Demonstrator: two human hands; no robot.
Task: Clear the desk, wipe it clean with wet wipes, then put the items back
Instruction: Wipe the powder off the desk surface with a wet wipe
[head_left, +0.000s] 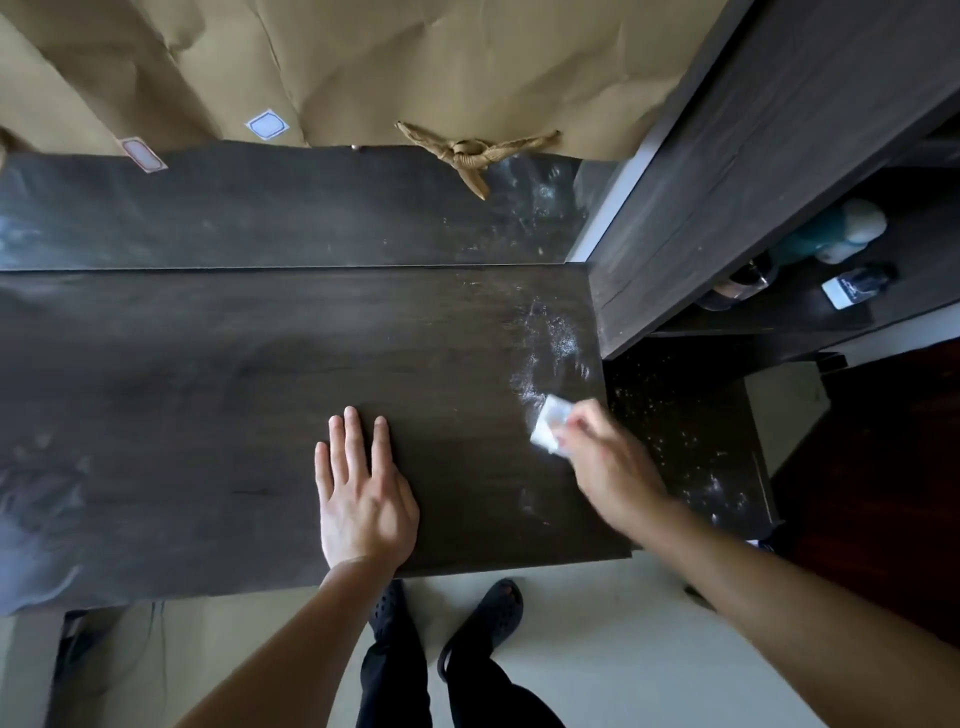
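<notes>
The dark wooden desk (218, 374) fills the middle of the view with no items on its top. My left hand (361, 493) lies flat on it near the front edge, fingers apart, holding nothing. My right hand (605, 457) is at the desk's right end, blurred, pressing a folded white wet wipe (549, 423) against the wood. White dust streaks (553, 348) run from the wipe toward the back right corner.
A tall dark shelf unit (737, 171) stands at the right, with a teal and white bottle (836, 234) and small items inside. A lower dusty surface (680, 431) adjoins the desk's right edge. Brown paper (363, 62) and a raffia bow (470, 150) cover the wall behind.
</notes>
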